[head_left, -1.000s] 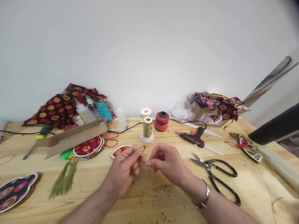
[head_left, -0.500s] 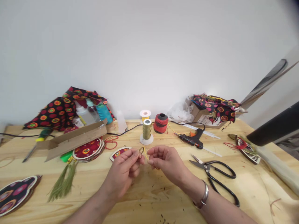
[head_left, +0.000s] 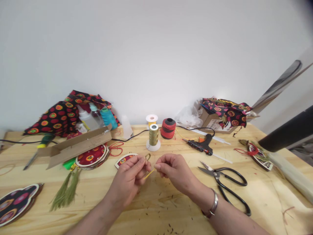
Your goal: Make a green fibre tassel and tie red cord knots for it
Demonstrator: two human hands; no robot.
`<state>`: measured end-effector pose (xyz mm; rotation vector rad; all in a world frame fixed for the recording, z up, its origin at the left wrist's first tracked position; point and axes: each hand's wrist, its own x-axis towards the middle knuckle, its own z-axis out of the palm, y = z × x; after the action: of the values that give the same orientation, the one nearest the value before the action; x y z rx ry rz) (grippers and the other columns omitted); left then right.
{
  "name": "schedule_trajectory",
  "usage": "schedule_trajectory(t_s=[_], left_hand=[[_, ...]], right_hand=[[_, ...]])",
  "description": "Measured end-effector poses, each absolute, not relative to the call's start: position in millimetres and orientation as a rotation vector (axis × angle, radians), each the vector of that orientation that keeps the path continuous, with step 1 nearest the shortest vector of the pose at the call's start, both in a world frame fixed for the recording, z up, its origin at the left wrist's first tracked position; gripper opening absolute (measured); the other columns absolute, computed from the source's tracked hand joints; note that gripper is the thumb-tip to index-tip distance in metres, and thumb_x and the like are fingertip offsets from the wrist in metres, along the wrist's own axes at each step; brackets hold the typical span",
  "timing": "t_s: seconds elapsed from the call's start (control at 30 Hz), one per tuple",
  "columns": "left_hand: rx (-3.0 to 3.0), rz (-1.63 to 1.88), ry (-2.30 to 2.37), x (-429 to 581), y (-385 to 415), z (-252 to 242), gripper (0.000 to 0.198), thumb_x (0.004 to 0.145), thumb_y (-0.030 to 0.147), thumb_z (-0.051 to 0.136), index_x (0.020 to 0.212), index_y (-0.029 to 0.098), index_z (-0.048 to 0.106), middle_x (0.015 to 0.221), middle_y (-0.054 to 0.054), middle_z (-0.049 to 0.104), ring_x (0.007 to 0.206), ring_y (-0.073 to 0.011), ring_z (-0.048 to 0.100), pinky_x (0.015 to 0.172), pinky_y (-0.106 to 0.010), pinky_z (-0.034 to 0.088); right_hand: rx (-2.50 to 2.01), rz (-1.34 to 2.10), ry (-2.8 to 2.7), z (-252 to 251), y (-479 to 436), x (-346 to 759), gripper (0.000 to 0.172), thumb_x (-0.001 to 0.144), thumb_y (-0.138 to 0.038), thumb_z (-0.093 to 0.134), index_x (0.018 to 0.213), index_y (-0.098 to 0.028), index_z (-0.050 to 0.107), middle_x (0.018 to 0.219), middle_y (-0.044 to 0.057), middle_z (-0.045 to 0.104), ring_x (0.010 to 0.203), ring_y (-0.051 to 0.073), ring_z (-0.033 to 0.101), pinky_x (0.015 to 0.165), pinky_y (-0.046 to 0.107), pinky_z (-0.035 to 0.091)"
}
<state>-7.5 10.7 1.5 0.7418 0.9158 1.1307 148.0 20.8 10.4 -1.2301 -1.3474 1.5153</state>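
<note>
My left hand pinches a small loop of olive-gold cord, which sticks up above the thumb and forefinger. A yellow cord runs from under those fingers across to my right hand. The right thumb and forefinger are closed on its other end. Just beyond the hands stands a spool of olive-gold thread. Behind the left fingers lies a leaf-shaped, fabric-covered piece, partly hidden. Right of my right hand, black-handled scissors rest with their blades parted.
A red cord spool and a yellow spool stand farther back. A black glue gun lies to the right. On the left are a cardboard tray, a round ornament and a green tassel.
The yellow cord stood upright between the hands; now it slants from the left fingers up to the right pinch. My right fingers have closed on it.
</note>
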Motion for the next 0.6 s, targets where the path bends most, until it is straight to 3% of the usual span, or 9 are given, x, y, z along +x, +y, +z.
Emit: schedule_trajectory(t_s=[0.23, 0.6], left_hand=[[0.751, 1.082, 0.873, -6.2, 9.6, 3.2, 0.021, 0.078, 0.026, 0.063, 0.063, 0.012, 0.058, 0.059, 0.001, 0.055, 0.041, -0.0009, 0.022, 0.038, -0.014, 0.018], [0.716, 1.055, 0.853, -5.1, 8.6, -2.0, 0.018, 0.077, 0.025, 0.064, 0.066, 0.013, 0.056, 0.059, 0.000, 0.059, 0.040, -0.0006, 0.024, 0.038, -0.014, 0.018]], right_hand=[[-1.213, 1.448, -1.355, 8.0, 25.0, 149.2, 0.015, 0.071, -0.022, 0.059, 0.058, -0.015, 0.057, 0.050, -0.003, 0.052, 0.045, 0.006, 0.042, 0.046, 0.020, 0.031], [-1.041, 1.694, -1.076, 4.2, 18.7, 142.2, 0.027, 0.066, -0.035, 0.068, 0.055, -0.012, 0.060, 0.048, -0.003, 0.048, 0.045, 0.006, 0.034, 0.047, 0.021, 0.025]])
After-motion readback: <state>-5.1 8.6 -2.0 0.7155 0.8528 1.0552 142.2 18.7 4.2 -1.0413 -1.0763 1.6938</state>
